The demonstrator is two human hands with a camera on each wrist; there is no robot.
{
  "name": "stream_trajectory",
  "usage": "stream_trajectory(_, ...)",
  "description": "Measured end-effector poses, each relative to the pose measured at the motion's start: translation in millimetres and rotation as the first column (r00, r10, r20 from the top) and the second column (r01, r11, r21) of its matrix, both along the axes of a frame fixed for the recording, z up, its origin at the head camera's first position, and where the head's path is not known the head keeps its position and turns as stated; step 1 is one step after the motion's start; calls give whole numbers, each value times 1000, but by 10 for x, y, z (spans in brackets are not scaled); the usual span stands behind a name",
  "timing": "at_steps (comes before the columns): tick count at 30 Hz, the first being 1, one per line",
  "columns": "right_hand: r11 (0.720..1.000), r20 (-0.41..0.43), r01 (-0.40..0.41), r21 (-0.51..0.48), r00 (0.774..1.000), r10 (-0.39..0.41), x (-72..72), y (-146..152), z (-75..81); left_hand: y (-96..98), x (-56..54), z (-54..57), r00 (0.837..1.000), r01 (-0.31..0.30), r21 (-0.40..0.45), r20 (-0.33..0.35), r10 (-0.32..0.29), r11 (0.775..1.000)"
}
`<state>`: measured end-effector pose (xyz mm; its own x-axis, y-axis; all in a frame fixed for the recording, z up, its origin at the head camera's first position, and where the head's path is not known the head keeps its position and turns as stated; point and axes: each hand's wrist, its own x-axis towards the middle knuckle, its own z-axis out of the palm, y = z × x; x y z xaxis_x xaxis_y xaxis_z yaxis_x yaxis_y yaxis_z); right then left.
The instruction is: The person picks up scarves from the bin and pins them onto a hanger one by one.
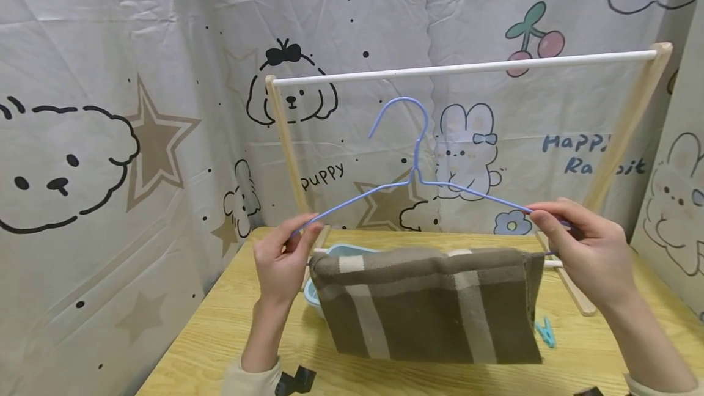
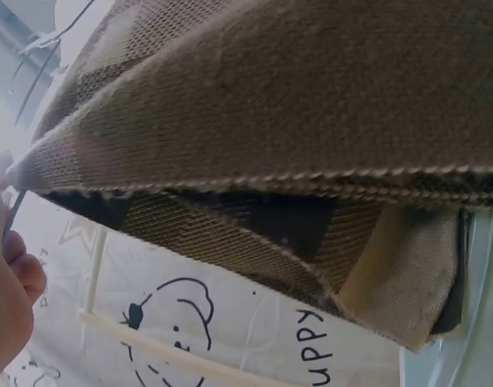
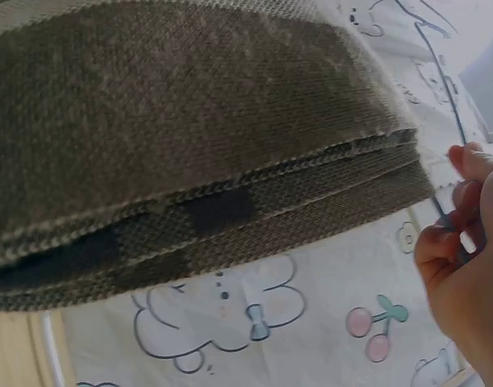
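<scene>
Desk (image 1: 214, 338): wood-grained. Rack (image 1: 467, 69): white-railed, far side. Cloth (image 1: 423, 316): brown plaid, draped over hanger's lower bar, above desk. Hanger (image 1: 357, 197): blue, hook up. Basin (image 1: 311, 296): pale blue, beyond cloth, left. Left hand (image 1: 283, 258), right hand (image 1: 591, 249): each pinching a hanger end. Clothespin (image 1: 546, 332): teal, right.

a thin periwinkle-blue wire hanger (image 1: 415, 161) is upright above the tabletop (image 1: 214, 335), its rounded hook on top curving over to the left in the head view, its shoulders sloping down to either side. a knitted cloth (image 1: 423, 316), brown with paler bands and cream patches, is draped folded over the bottom bar, covering most of it; several layers show along its lower edges.
</scene>
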<state>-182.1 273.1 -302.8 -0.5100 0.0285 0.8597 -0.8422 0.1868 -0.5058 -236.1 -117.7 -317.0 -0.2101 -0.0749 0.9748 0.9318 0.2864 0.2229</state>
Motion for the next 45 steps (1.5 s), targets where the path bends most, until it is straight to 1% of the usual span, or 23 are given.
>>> stream_trajectory(4, 1000, -58, -18, 13, 998, 18, -78, -36, -31, -62, 26, -39, 998, 16, -20, 54, -15, 1000)
stream_trajectory(5, 1000, -70, -7, 19, 998, 8, -93, -44, -33, -71, 25, -46, 997, 26, -20, 72, -24, 999)
stream_trajectory(8, 992, -60, 103, 75, 993, -99, -117, -51, -58, -78, 3, -71, 990, 62, -13, 130, -60, 998)
stream_trajectory(10, 973, -45, 192, 127, 981, -188, -136, -49, -87, -69, -17, -89, 982, 78, 0, 170, -77, 997)
stream_trajectory(11, 960, -39, 231, 156, 973, -228, -148, -47, -106, -64, -29, -102, 980, 81, 12, 179, -82, 997)
stream_trajectory(13, 946, -13, 261, 190, 965, -264, -177, -45, -145, -56, -45, -124, 979, 81, 35, 185, -86, 996)
stream_trajectory(15, 938, 4, 275, 210, 959, -283, -207, -50, -175, -45, -56, -140, 984, 66, 55, 161, -74, 996)
stream_trajectory(18, 926, 35, 301, 228, 948, -317, -218, -27, -202, -10, -74, -150, 994, 43, 74, 98, -51, 996)
stream_trajectory(22, 925, 131, 293, 243, 935, -331, -201, 30, -254, -3, -104, -168, 999, 11, 97, 29, -14, 995)
stream_trajectory(24, 927, 196, 279, 250, 923, -331, -191, 73, -309, -13, -125, -183, 1000, 2, 108, 8, -3, 994)
stream_trajectory(26, 923, 250, 275, 269, 906, -343, -181, 125, -384, -23, -141, -190, 1000, -9, 116, -10, 10, 993)
stream_trajectory(29, 897, 292, 288, 336, 873, -390, -169, 216, -518, -32, -160, -191, 999, -33, 134, -36, 38, 990)
stream_trajectory(32, 862, 300, 282, 420, 853, -426, -159, 318, -667, -35, -170, -180, 996, -60, 158, -52, 69, 986)
stream_trajectory(36, 830, 303, 260, 493, 843, -444, -162, 450, -874, -45, -182, -176, 993, -93, 184, -54, 104, 979)
stream_trajectory(38, 815, 321, 248, 524, 828, -459, -172, 508, -960, -54, -188, -180, 992, -105, 194, -51, 117, 975)
stream_trajectory(41, 793, 346, 231, 564, 805, -481, -194, 589, -1074, -69, -187, -182, 992, -107, 203, -46, 119, 973)
stream_trajectory(45, 771, 352, 219, 598, 793, -497, -208, 685, -1252, -82, -183, -185, 993, -102, 198, -46, 113, 975)
